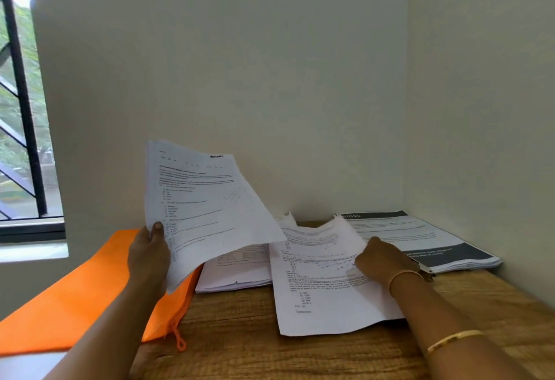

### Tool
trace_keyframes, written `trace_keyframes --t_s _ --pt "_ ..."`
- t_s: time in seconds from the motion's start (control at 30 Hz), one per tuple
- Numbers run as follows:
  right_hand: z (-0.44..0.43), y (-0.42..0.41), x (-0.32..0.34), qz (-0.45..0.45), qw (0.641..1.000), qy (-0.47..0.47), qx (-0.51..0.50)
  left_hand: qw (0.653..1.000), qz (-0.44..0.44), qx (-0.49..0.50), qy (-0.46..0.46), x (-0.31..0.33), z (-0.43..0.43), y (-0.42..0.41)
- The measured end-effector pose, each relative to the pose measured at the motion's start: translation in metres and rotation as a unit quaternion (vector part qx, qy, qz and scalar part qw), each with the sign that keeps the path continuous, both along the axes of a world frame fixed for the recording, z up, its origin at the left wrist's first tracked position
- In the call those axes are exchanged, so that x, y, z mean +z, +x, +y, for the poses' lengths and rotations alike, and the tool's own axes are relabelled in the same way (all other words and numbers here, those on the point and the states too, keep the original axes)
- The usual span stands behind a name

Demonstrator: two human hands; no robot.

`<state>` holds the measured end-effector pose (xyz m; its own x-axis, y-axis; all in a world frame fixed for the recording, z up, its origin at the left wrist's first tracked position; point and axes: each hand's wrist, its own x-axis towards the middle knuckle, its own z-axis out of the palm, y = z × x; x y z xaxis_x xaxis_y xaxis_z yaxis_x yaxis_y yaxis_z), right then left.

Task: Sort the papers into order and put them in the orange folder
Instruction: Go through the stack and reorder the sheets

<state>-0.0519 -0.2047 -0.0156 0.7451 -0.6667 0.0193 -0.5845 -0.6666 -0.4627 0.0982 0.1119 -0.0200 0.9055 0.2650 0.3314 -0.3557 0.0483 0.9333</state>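
L hand (148,256) is raised over the left part of the counter (240,334), closed on the lower left corner of a printed sheet (204,208); thumb lies on the printed face, other fingers are behind the paper, hidden; the sheet stands steeply, leaning right, its lower right corner drooping over the papers below. R hand (384,262) is low, back up, at the right edge of a second sheet (324,295) that lies on the counter; thumb points toward the wall (270,79); fingers reach left onto the print but are blurred, so can't tell whether they press flat or pinch the edge; that sheet's far right corner curls up just beside the thumb. Two bangles (402,274) on the R arm, one at the wrist, one further up the forearm.

Orange folder (75,289) lies flat at the left, under the L forearm, running out to the frame's left edge; its zip side faces right w/ the zip pull (179,340) resting on the wood. A white stack (237,274) sits btwn folder and second sheet, partly covered by both sheets. A dark-banded stack (420,238) fills the back right corner, close to both walls.

Room to move: bare wood at the near front btwn the forearms; walls shut off back and right; window (21,109) at left.
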Motion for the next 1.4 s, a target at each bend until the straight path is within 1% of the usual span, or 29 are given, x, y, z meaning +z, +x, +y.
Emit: trace_keyframes --t_s 0.17,0.2,0.27,0.33,0.43,0.53,0.6,0.63,0.7,0.73,0.77,0.83,0.9,1.0,1.23,1.4 --pt "0.011 0.001 0.004 0.001 0.994 -0.105 -0.021 1.000 0.002 -0.018 -0.002 0.000 -0.002 -0.003" --pt "0.013 0.002 0.005 0.004 0.993 -0.114 -0.015 1.000 0.000 -0.021 -0.001 0.001 -0.003 -0.003" --pt "0.014 0.003 0.004 0.019 0.994 -0.106 0.009 1.000 -0.004 -0.024 0.009 0.001 -0.004 -0.005" --pt "0.014 0.002 0.002 0.054 0.994 -0.094 0.033 0.999 -0.006 -0.025 0.022 0.001 -0.005 -0.006" --pt "0.013 0.001 0.001 0.112 0.986 -0.110 0.056 0.999 -0.008 -0.037 0.029 0.001 -0.008 -0.008" --pt "0.014 0.001 0.001 0.119 0.985 -0.109 0.054 0.998 -0.019 -0.060 0.031 0.002 -0.012 -0.011" --pt "0.018 0.002 0.002 0.059 0.991 -0.112 0.034 0.996 -0.029 -0.078 0.035 0.003 -0.015 -0.015" --pt "0.019 0.004 0.003 0.003 0.992 -0.124 0.022 0.995 -0.034 -0.088 0.038 0.003 -0.016 -0.018" --pt "0.020 0.008 0.005 -0.143 0.981 -0.132 0.021 0.992 -0.047 -0.108 0.043 0.005 -0.020 -0.024" --pt "0.021 0.010 0.006 -0.213 0.970 -0.112 0.039 0.990 -0.054 -0.118 0.047 0.005 -0.022 -0.027" --pt "0.023 0.012 0.007 -0.266 0.959 -0.074 0.066 0.988 -0.061 -0.129 0.051 0.006 -0.024 -0.030" --pt "0.030 0.014 0.009 -0.320 0.938 0.033 0.124 0.985 -0.067 -0.151 0.057 0.006 -0.028 -0.035" --pt "0.039 0.014 0.008 -0.325 0.922 0.129 0.165 0.981 -0.070 -0.168 0.062 0.006 -0.031 -0.038" --pt "0.049 0.017 0.005 -0.311 0.915 0.189 0.176 0.978 -0.072 -0.184 0.068 0.006 -0.035 -0.041" --pt "0.054 0.020 0.010 -0.361 0.891 0.242 0.136 0.977 -0.068 -0.192 0.061 0.007 -0.039 -0.048" --pt "0.053 0.019 0.010 -0.370 0.887 0.249 0.120 0.976 -0.067 -0.199 0.060 0.007 -0.038 -0.049"
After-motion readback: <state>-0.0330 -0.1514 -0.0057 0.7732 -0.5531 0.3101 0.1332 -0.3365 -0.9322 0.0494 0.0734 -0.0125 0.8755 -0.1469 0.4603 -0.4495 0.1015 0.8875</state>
